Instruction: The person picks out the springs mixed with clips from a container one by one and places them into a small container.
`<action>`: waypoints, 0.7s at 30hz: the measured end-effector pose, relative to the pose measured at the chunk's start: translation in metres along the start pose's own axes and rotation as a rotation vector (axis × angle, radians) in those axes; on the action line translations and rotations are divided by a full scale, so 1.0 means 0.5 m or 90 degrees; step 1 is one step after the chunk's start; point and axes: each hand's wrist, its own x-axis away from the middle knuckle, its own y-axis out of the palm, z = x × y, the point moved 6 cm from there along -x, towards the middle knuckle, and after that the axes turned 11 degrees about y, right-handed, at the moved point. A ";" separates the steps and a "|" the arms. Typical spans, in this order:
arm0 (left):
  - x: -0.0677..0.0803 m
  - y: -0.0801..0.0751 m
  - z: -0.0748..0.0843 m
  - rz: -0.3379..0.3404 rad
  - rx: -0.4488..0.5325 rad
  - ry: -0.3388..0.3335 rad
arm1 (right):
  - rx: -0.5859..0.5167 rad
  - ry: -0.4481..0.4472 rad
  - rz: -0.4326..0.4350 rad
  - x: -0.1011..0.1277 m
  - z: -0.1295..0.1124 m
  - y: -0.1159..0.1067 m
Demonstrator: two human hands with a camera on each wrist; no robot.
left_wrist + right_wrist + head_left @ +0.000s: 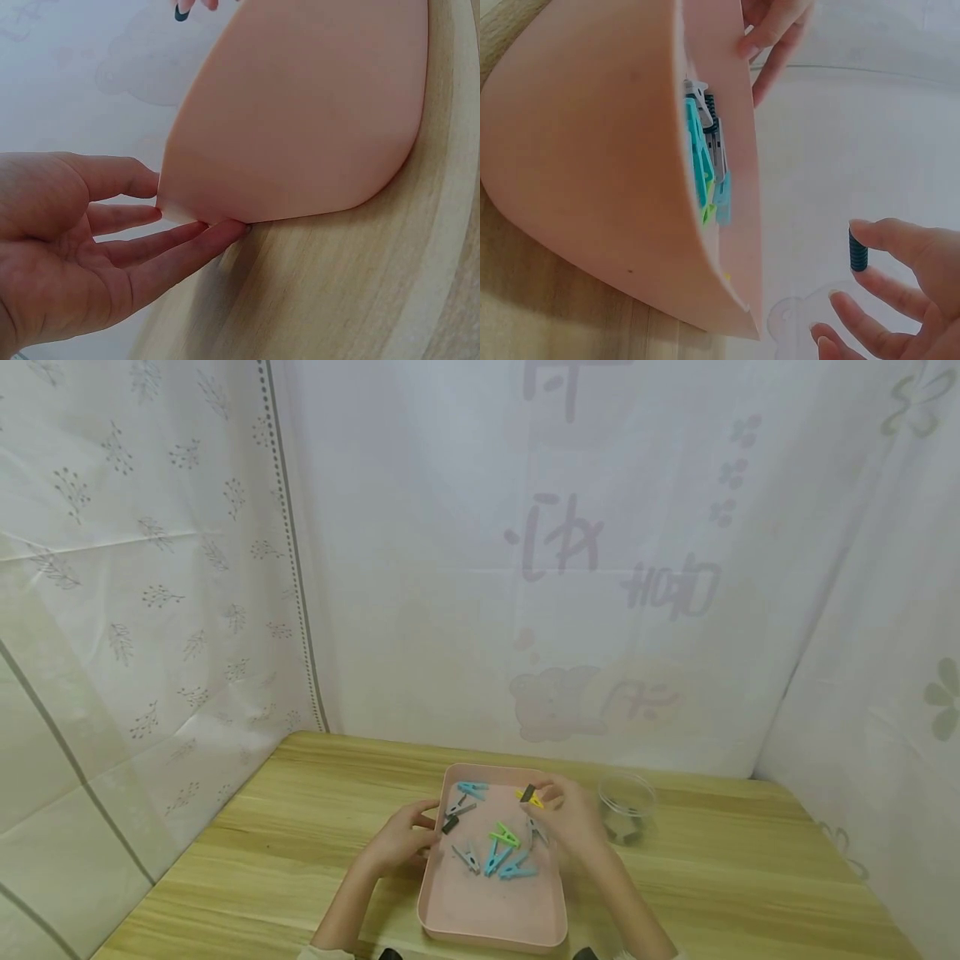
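A shallow pink tray [491, 914] lies lengthwise on the table. My left hand [401, 839] holds its left side, one digit over the rim and other fingers against the outer wall and bottom edge. Between thumb and forefinger, my right hand [573, 822] pinches a small dark ribbed cylinder [859, 251] above the tray's far right side; the remaining fingers are spread. Inside the tray are light-blue clothespins [517, 870], grey clothespins [467, 858], a green clothespin [506, 836] and a yellow clothespin [537, 802] partly behind the raised cylinder. Another dark cylinder [450, 824] lies by the left wall.
Right of the tray stands a clear round container [626, 806] with dark pieces at its bottom. The wood-grain table [247, 877] reaches back to a pale printed curtain [420, 610], which also hangs along both sides.
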 end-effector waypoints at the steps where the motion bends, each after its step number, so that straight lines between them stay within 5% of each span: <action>1: 0.000 0.000 0.001 -0.001 -0.001 0.000 | 0.001 -0.002 0.006 0.001 0.000 -0.002; 21: 0.003 -0.002 0.003 0.002 0.006 0.008 | -0.019 0.006 0.066 0.001 0.031 -0.037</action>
